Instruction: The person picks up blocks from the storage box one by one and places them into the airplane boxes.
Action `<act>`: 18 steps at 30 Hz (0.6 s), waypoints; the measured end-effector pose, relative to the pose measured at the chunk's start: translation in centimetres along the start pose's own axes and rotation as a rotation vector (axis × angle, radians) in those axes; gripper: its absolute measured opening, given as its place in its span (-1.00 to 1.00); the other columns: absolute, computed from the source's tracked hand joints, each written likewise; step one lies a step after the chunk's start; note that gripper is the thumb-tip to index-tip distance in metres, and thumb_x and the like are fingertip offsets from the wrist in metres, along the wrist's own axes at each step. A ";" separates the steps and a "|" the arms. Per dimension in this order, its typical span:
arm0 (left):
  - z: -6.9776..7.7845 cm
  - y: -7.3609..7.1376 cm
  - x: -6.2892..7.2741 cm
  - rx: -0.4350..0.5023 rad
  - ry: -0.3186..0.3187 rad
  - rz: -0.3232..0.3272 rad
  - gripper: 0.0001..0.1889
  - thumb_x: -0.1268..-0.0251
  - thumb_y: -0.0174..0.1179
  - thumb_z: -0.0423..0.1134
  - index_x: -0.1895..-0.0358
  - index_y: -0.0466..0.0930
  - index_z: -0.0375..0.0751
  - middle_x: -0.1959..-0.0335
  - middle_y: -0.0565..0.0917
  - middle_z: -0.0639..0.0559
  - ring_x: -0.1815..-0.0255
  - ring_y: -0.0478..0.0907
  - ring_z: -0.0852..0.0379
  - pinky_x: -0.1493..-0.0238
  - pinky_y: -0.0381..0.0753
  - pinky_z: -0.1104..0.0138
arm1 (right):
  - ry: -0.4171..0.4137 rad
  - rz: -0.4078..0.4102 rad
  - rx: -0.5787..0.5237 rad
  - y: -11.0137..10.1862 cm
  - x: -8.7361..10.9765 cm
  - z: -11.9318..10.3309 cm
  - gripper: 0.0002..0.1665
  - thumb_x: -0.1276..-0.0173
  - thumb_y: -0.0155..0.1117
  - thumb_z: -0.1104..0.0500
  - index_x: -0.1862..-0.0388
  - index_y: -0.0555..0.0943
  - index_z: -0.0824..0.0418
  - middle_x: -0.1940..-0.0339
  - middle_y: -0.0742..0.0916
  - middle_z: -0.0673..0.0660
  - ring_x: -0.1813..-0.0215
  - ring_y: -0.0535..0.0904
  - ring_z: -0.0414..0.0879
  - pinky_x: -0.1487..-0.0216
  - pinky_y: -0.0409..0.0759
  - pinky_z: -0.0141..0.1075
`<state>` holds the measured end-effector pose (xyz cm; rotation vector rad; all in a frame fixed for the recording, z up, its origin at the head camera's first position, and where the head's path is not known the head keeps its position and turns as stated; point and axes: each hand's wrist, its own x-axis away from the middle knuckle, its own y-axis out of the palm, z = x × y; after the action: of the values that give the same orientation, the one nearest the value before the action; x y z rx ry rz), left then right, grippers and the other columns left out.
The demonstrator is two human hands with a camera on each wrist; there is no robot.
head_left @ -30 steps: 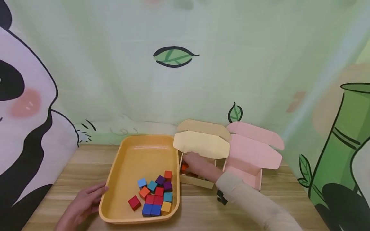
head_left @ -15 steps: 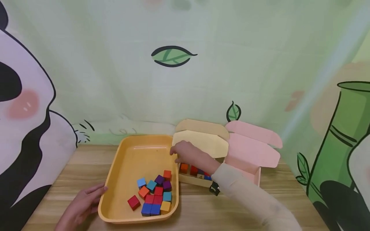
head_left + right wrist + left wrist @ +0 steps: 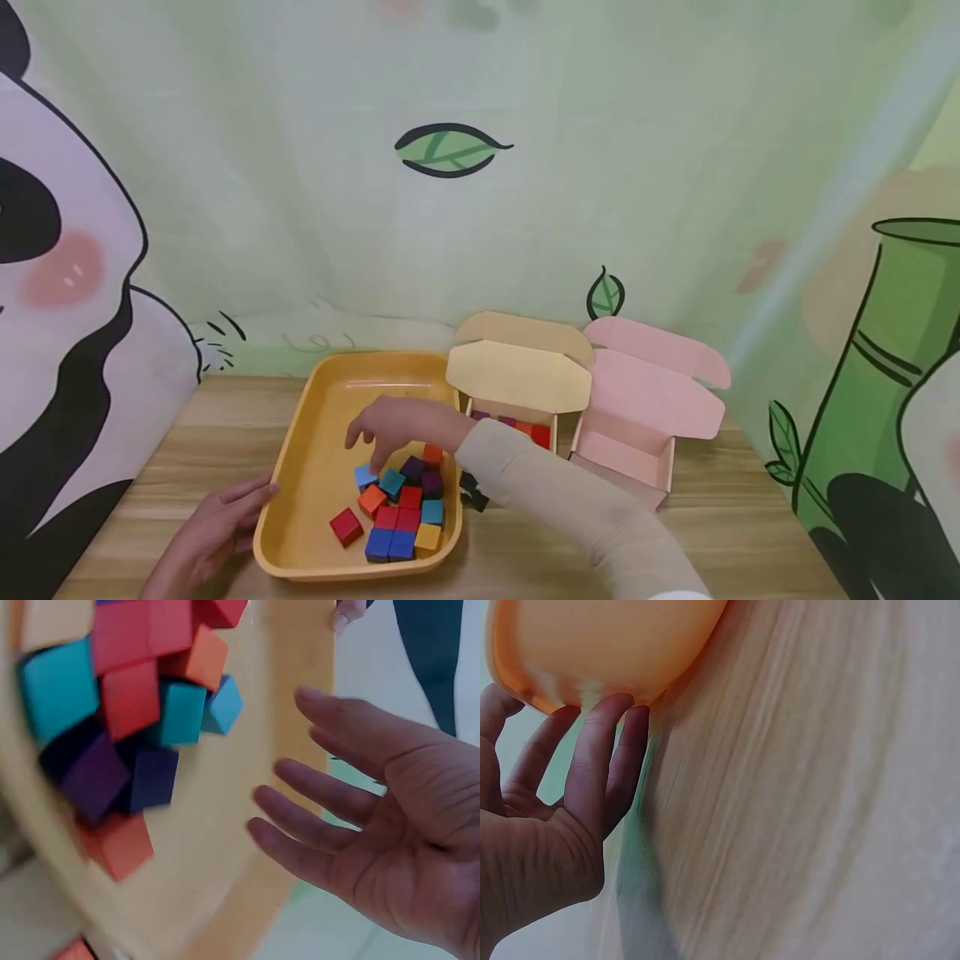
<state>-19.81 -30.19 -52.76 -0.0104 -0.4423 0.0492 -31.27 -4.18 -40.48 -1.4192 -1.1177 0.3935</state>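
Note:
My right hand (image 3: pixel 405 423) hovers over the yellow tray (image 3: pixel 322 421), its fingers spread and holding nothing. Below it lie several coloured cubes, the light blue cube (image 3: pixel 365 477) being closest to its fingers in the head view. Purple (image 3: pixel 96 778), teal (image 3: pixel 181 712) and red cubes (image 3: pixel 130 699) show in the right wrist view. At the tray's left side, my left hand (image 3: pixel 221 527) touches the outer wall with its fingertips (image 3: pixel 615 705). A cream cardboard box (image 3: pixel 521 377) with its lid up holds more cubes, partly hidden by the right sleeve.
To the right of the cream box stands a pink cardboard box (image 3: pixel 652 390), lid raised. A small black object (image 3: pixel 472 492) shows at the right forearm, beside the tray. The wooden table (image 3: pixel 720 517) meets a panda-printed backdrop (image 3: pixel 450 250).
My right hand has left the cream box and moved left over the tray, uncovering cubes in that box. The left hand stays at the tray's edge.

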 end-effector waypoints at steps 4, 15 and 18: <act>0.0 0.0 -0.1 -0.004 -0.011 0.006 -0.16 -0.41 0.31 -0.03 -0.54 0.12 -0.43 -0.11 0.68 -0.36 0.11 0.74 -0.01 0.07 0.75 0.00 | 0.024 -0.114 -0.069 0.5 -2.0 -0.7 -0.34 -0.30 0.51 0.08 -0.38 0.57 -0.02 -0.29 0.66 0.02 -0.23 0.57 -0.21 -0.10 0.56 -0.48; 0.4 0.1 -0.2 -0.004 -0.020 -0.011 -0.18 -0.43 0.29 -0.02 -0.53 0.15 -0.44 -0.06 0.71 -0.30 0.10 0.74 -0.01 0.07 0.75 0.01 | 0.174 -0.197 -0.076 2.2 -3.7 -1.6 -0.38 -0.20 0.60 0.07 -0.25 0.65 -0.11 -0.11 0.67 -0.15 0.03 0.56 -0.25 0.00 0.59 -0.45; 0.4 0.1 -0.2 0.003 -0.025 -0.011 -0.21 -0.44 0.28 -0.04 -0.52 0.20 -0.46 -0.04 0.73 -0.23 0.11 0.74 0.01 0.08 0.76 0.01 | 0.188 -0.189 -0.036 2.5 -3.5 -1.7 -0.47 -0.21 0.59 0.06 -0.17 0.68 -0.11 -0.03 0.66 -0.18 0.06 0.52 -0.25 -0.01 0.56 -0.45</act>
<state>-20.17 -30.09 -52.50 -0.0040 -0.4671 0.0396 -30.65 -7.50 -43.69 -1.3383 -1.0974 0.1039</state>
